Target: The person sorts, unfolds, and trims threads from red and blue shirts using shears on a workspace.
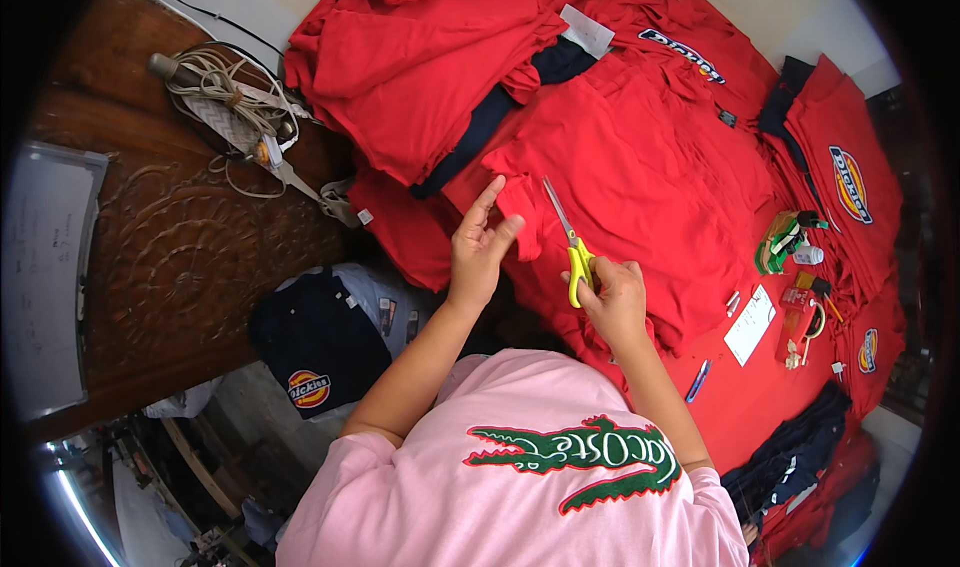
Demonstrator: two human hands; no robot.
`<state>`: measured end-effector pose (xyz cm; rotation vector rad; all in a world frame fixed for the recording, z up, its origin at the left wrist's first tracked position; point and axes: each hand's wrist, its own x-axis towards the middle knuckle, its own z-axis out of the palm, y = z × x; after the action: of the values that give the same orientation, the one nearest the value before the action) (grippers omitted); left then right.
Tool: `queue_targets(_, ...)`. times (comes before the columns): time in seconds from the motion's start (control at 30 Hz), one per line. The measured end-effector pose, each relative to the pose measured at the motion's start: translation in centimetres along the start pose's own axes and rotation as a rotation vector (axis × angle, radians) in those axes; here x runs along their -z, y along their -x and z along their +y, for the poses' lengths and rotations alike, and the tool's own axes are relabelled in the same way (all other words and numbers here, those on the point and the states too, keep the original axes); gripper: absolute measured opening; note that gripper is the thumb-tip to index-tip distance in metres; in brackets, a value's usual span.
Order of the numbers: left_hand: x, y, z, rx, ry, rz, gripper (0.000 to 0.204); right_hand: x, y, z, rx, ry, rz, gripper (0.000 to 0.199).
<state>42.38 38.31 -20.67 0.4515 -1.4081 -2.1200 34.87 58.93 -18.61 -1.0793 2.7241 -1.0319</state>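
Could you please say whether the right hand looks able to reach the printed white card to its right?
Probably yes: the card lies uncovered on red fabric, with no large object visible between, though the right hand holds yellow-handled scissors, which might need setting down.

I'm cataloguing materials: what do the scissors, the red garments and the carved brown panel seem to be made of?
Scissors: shiny grey blades, probably steel; smooth yellow-green handles, likely plastic. Red garments: matte, softly creased fabric; fibre unclear. Carved panel: brown, slight sheen, relief carving, likely varnished wood.
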Motion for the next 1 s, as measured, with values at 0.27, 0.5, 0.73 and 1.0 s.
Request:
queue_targets(0.27, -0.8, -0.9, 0.1, 0.003, 0.105, 0.056, 0.036, 1.5, -0.9, -0.6, 0.212, 0.145, 0.036, 0.026)
queue_targets(0.5, -0.7, -1.0, -0.2, -0.076, 0.054, 0.018, 0.043, 1.0, -1.0, -0.7, 0.226, 0.151, 0.035, 0.023)
queue_targets(0.73, -0.1, -1.2, -0.5, -0.115, 0.021, 0.029, 0.044, 0.7, -0.9, -0.9, 0.187, 0.152, 0.034, 0.021)
queue_targets(1.0, 0.2, -2.7, 0.4, -0.009, -0.05, 0.078, 0.041, 2.3, 0.1, 1.5, -0.163, -0.101, 0.272, 0.013)
